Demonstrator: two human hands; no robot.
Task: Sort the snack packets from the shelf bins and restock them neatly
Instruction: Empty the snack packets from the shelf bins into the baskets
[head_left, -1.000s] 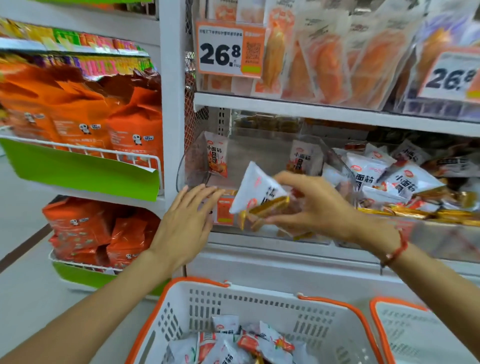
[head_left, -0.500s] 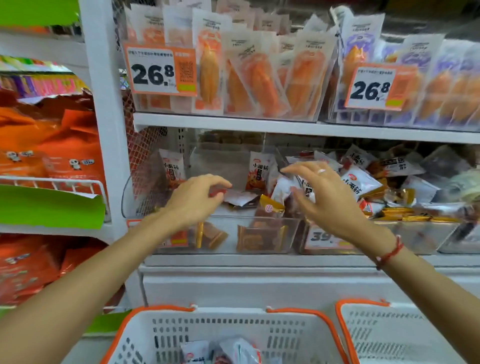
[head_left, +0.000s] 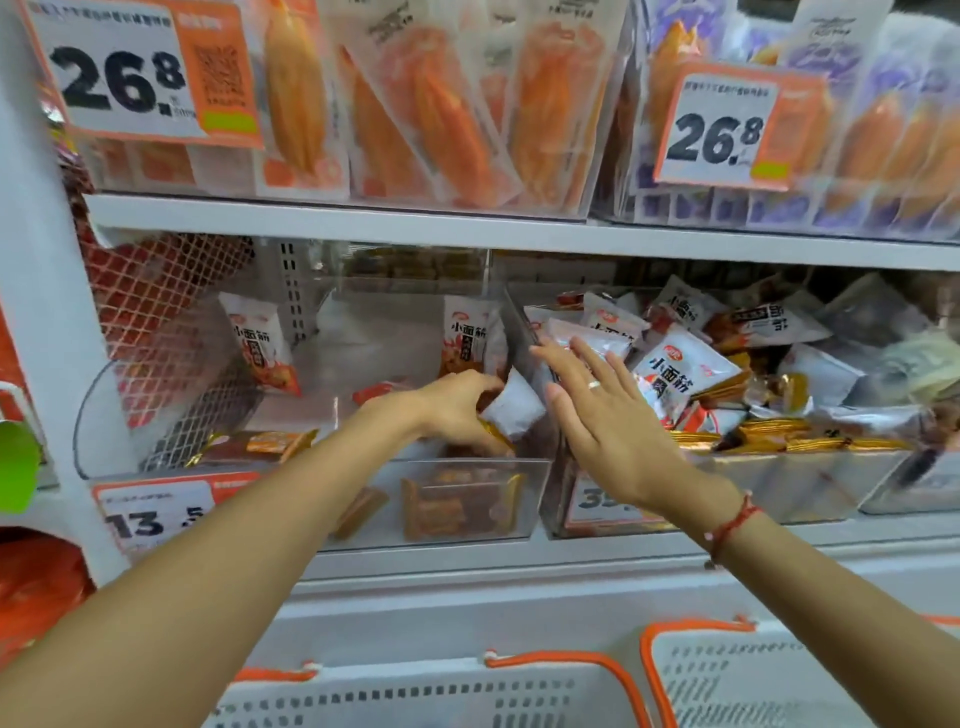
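Note:
My left hand (head_left: 457, 410) reaches into the clear left bin (head_left: 467, 512) and its curled fingers hold a small white and gold snack packet (head_left: 511, 410) near the bin's right wall. A white packet with red print (head_left: 470, 340) stands upright behind it, and another (head_left: 257, 338) leans at the back left. My right hand (head_left: 597, 415) hovers with straight, spread fingers over the divider, holding nothing. The right bin (head_left: 779, 483) is heaped with white and gold packets (head_left: 680, 371).
Two white baskets with orange rims, one (head_left: 545, 662) below centre and one (head_left: 696, 631) to its right, stand under the shelf. The upper shelf (head_left: 363, 223) carries orange packs behind price tags (head_left: 140, 73). A white upright post (head_left: 47, 322) bounds the left side.
The right hand let go of the packets it carried and now hovers spread by the divider. The left hand went into the left bin and took hold of a white packet. The camera moved closer.

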